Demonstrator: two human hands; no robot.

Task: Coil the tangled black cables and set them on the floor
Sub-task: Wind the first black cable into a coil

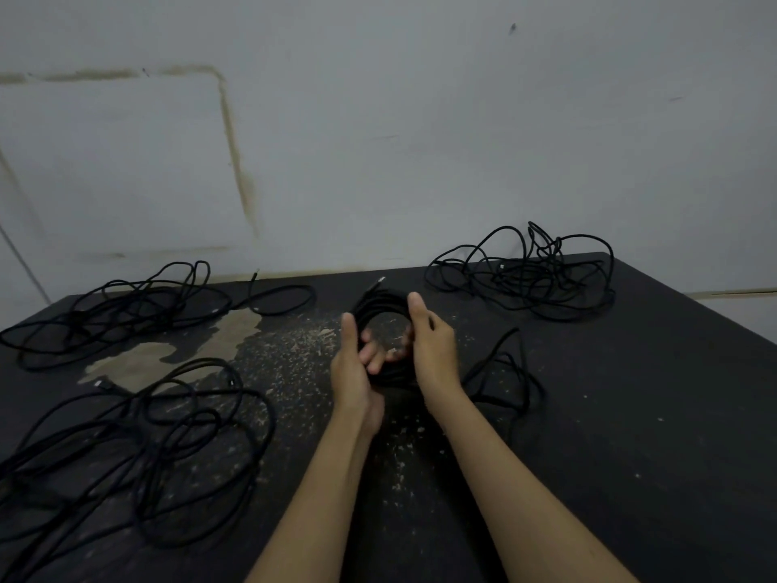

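Both hands are on the coil [384, 330] now, out over the middle of the desk [630, 414], toward its back edge. My left hand [351, 372] wraps the left side of the ring, thumb up along the outside and fingers curled through the hole, so the turns stay stacked. My right hand [433, 351] clamps the right side the same way, thumb over the top, fingers tucked in under the loops, which keeps the ring round while I work. One plug end [380, 281] pokes out at the top of the coil. A loose tail [502, 372] trails off just right of my right wrist; I judge that is what remains to wind in before this goes down to the floor, which I can't see from here. Three tangles wait: one at the back left corner [126, 309], one at the front left [138, 456], one at the back right corner [529, 275], all kept well apart from the coil so nothing snags.
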